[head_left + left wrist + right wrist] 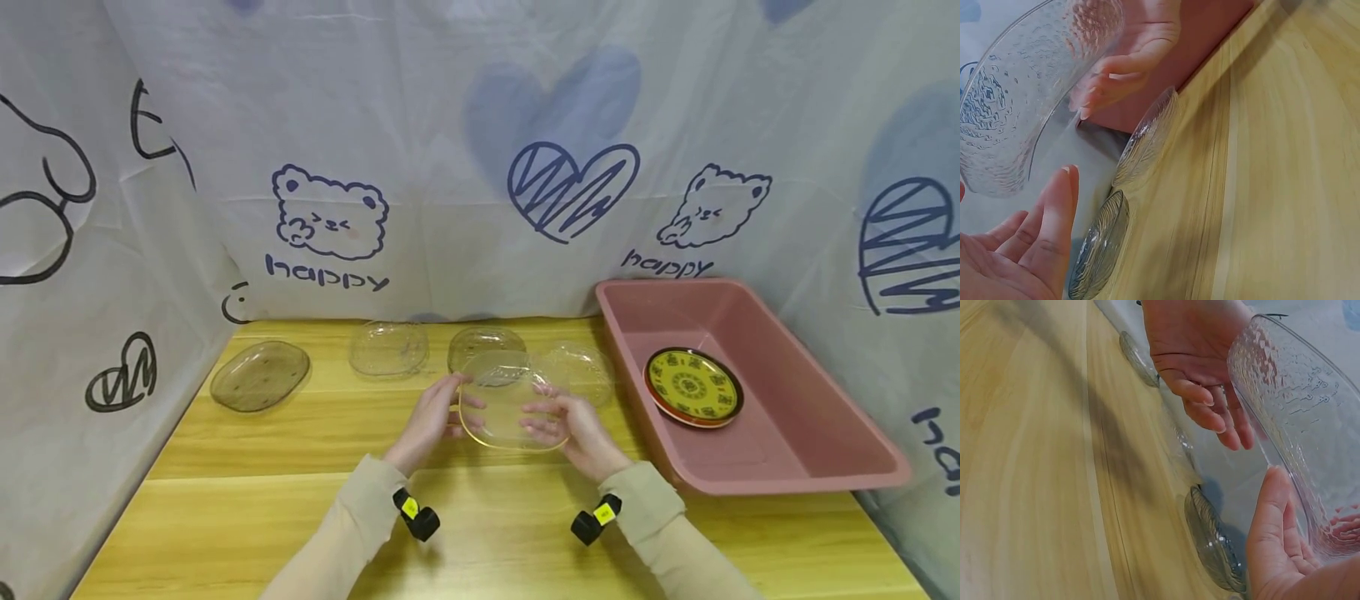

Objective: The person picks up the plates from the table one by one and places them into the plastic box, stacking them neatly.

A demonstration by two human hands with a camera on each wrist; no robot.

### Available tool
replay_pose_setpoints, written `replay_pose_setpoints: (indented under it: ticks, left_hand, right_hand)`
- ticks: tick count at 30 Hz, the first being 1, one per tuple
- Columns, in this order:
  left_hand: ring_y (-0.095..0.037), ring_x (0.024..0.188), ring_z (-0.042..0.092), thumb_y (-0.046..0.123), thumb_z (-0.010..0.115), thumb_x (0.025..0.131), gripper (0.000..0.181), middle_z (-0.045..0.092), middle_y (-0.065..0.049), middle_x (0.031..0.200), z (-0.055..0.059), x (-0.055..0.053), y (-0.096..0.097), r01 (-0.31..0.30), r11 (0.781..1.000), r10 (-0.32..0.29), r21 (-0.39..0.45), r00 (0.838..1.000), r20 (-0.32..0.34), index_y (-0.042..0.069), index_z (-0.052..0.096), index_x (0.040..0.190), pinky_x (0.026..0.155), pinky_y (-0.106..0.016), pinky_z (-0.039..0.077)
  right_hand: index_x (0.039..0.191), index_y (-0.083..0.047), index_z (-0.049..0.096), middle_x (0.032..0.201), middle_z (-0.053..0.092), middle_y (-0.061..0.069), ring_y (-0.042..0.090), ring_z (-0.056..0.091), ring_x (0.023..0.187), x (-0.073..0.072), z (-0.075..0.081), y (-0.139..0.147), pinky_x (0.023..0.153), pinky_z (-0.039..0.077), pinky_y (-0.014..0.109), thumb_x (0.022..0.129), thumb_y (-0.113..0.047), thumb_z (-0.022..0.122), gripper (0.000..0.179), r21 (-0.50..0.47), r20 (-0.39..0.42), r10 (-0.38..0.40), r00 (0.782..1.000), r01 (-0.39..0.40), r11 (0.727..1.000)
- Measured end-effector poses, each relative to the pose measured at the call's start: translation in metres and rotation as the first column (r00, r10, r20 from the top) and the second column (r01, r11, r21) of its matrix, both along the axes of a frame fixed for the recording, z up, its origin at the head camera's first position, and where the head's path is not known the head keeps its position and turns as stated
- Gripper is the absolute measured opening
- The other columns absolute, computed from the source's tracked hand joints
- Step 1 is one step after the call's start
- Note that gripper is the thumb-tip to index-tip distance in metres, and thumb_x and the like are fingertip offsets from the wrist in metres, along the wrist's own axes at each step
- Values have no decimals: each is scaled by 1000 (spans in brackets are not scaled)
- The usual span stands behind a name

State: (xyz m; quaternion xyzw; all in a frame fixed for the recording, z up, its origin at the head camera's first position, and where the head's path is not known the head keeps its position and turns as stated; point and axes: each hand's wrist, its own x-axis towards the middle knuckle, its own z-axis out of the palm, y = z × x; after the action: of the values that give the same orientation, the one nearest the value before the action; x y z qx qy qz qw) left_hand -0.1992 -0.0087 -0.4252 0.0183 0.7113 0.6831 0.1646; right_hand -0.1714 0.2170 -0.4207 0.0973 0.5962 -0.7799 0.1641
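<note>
A clear, dimpled glass plate [501, 410] is held up over the table, tilted, its rim catching yellow light in the head view. My left hand [433, 419] grips its left side, fingers spread behind the glass. On the opposite side my right hand [573, 429] holds the edge, and its fingers show through the plate. Both wrist views show the bumpy surface of the plate [1019, 87] close up. Behind it in the head view, a grey-tinted plate [480, 340] and a clear plate [592, 371] are partly covered.
Along the back of the wooden table [247, 508] lie a brownish oval plate [260, 377] and another clear plate [387, 350]. At the right stands a pink tub [817, 417] with yellow patterned plates [693, 386] inside. A printed cloth [442, 167] hangs behind.
</note>
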Motion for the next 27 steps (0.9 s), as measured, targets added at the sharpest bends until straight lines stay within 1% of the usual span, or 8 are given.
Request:
replay_pose_setpoints:
  ticks: [5, 7, 11, 16, 19, 23, 26, 27]
  left_hand:
    - [-15, 71, 71, 41, 33, 108, 50, 71, -18, 111, 0, -2, 2, -6, 1000, 6, 14, 1000, 5, 11, 50, 144, 74, -37, 64]
    - [-14, 70, 68, 39, 33, 108, 48, 71, -17, 110, 0, -3, 3, -6, 1000, 6, 20, 1000, 10, 11, 50, 144, 77, -40, 64]
    - [-12, 68, 63, 33, 35, 108, 45, 70, -14, 106, -1, -4, 6, -9, 999, 8, 35, 1000, 8, 7, 51, 141, 78, -39, 64]
    - [-13, 73, 68, 29, 36, 109, 44, 66, -13, 104, -1, -6, 9, -19, 999, 20, 37, 1000, -15, 1, 51, 140, 81, -39, 64]
    - [-14, 80, 71, 28, 36, 110, 44, 65, -15, 107, 0, -7, 12, -1, 1000, 1, 12, 999, -41, 0, 51, 141, 86, -42, 63]
    - [-20, 91, 72, 28, 36, 110, 43, 66, -19, 112, 5, -8, 15, 37, 999, -39, -24, 996, -83, 2, 51, 141, 93, -48, 60]
    - [-30, 98, 72, 29, 38, 110, 42, 67, -22, 115, 7, -9, 19, 56, 998, -60, -40, 992, -112, 4, 52, 141, 95, -50, 59]
    - [-34, 100, 71, 28, 38, 110, 42, 67, -24, 115, 8, -9, 21, 62, 997, -67, -44, 989, -128, 3, 52, 141, 93, -49, 59]
  right_hand:
    - [149, 5, 29, 106, 64, 7, 18, 70, 89, 1, 6, 2, 90, 61, 29, 97, -3, 31, 53, -21, 7, -41, 999, 41, 999]
    - [147, 3, 32, 107, 64, 7, 18, 70, 89, 2, 8, 4, 88, 61, 28, 96, -3, 31, 52, -25, 15, -57, 998, 57, 998]
    - [145, 0, 37, 105, 67, 4, 17, 70, 89, 5, 15, 6, 87, 60, 26, 97, -5, 31, 49, -44, 29, -89, 996, 90, 995]
    - [145, -2, 38, 98, 69, 0, 18, 71, 90, 9, 27, 9, 89, 59, 28, 97, -3, 30, 48, -79, 37, -122, 992, 124, 989]
    - [145, -3, 38, 95, 70, -2, 17, 72, 90, 11, 35, 13, 88, 59, 27, 97, -3, 29, 49, -106, 43, -137, 990, 140, 984]
    - [144, -6, 38, 95, 72, -2, 16, 73, 90, 13, 45, 19, 86, 58, 26, 98, -4, 30, 46, -150, 55, -151, 987, 158, 976]
    - [139, -9, 40, 95, 71, -1, 17, 73, 88, 13, 52, 23, 85, 58, 25, 98, -3, 29, 43, -183, 58, -159, 986, 167, 969]
    - [137, -9, 41, 96, 71, 0, 17, 73, 89, 13, 54, 25, 86, 58, 25, 98, -3, 29, 41, -197, 58, -160, 985, 168, 966]
